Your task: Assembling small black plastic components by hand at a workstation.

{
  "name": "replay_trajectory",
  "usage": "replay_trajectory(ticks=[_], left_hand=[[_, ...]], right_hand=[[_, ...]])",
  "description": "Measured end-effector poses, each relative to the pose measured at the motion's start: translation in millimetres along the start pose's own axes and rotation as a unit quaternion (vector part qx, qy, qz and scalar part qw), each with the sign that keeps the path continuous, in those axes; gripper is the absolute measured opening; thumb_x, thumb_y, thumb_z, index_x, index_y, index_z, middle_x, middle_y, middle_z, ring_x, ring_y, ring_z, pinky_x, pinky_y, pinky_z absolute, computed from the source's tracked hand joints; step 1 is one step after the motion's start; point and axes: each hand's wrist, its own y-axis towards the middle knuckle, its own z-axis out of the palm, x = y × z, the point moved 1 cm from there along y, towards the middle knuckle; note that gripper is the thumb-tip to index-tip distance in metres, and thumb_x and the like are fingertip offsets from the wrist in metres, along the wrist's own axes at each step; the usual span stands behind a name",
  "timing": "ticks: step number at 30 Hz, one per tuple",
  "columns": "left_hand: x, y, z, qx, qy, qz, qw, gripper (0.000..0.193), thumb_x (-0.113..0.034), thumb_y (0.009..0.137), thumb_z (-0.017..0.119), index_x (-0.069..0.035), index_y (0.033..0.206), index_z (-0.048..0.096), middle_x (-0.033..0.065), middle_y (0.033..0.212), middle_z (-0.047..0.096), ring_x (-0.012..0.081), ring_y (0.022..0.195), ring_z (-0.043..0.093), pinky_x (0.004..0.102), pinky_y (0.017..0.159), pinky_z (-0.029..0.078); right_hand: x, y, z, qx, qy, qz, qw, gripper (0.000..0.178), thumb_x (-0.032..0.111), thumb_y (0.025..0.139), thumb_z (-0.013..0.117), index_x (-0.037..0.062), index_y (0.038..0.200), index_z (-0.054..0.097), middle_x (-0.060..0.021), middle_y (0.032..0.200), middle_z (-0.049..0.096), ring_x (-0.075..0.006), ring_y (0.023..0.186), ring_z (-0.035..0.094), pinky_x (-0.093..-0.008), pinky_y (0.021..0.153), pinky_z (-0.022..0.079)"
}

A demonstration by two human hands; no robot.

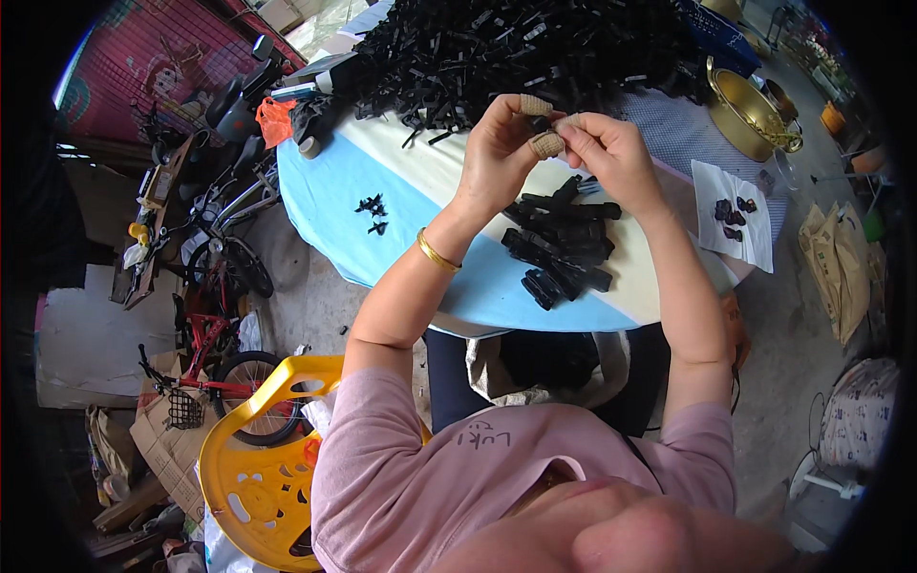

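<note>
Over the far part of the table, my left hand (499,158) is closed, thumb and forefinger in beige knitted finger covers. A small black plastic piece (540,123) shows between these fingertips. My right hand (616,158) meets it from the right in a pinch, also with a beige cover on a fingertip; what it grips is hidden. Below the hands lies a loose group of black plastic parts (559,239). A few tiny black pieces (373,212) rest on the blue stripe at the left. A big heap of black parts (535,48) covers the table's far side.
The round table (334,191) has a striped blue and cream cover. At right are a brass-coloured pot (740,115) and a white sheet (731,224) with dark bits. An orange bag (275,120) and tape roll (309,147) sit far left. A yellow chair (248,477) stands beside me.
</note>
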Motion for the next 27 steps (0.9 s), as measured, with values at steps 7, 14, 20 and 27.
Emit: replay_trajectory(ticks=[7,14,20,27], left_hand=[[-4,-6,1,-0.007,0.205,0.084,0.975,0.029,0.003,0.077,0.062,0.002,0.1,0.046,0.0103,0.092,0.061,0.0148,0.085,0.06,0.0253,0.076,0.051],[-5,-5,11,-0.049,0.298,0.046,0.952,0.055,-0.002,0.071,0.07,-0.001,0.116,0.038,0.0131,0.092,0.062,0.017,0.082,0.063,0.0269,0.074,0.05],[-33,-5,8,0.116,0.277,-0.007,0.954,0.08,-0.003,0.06,0.078,-0.003,0.127,0.034,0.01,0.114,0.053,0.0195,0.105,0.053,0.0348,0.093,0.039],[-32,0,-15,0.182,-0.056,-0.174,0.966,0.068,0.005,0.065,0.071,0.002,0.122,0.036,0.0125,0.106,0.054,0.0227,0.091,0.059,0.033,0.082,0.05]], right_hand=[[-1,-3,4,-0.006,-0.04,0.017,0.999,0.016,0.013,0.088,0.05,0.0014,0.082,0.059,0.005,0.06,0.049,-0.0005,0.056,0.041,-0.0155,0.048,0.031],[7,1,-1,-0.056,0.008,0.018,0.998,0.014,0.014,0.081,0.061,0.0,0.081,0.062,0.0024,0.058,0.051,-0.0036,0.055,0.044,-0.0184,0.05,0.038],[3,1,-22,-0.022,-0.017,-0.008,1.0,0.019,0.011,0.078,0.065,-0.0018,0.092,0.061,-0.0019,0.079,0.062,-0.0055,0.07,0.055,-0.0175,0.063,0.044],[7,1,-26,0.075,0.103,0.005,0.992,0.019,0.014,0.081,0.063,-0.0012,0.092,0.061,-0.0032,0.081,0.063,-0.0071,0.073,0.056,-0.0192,0.066,0.045]])
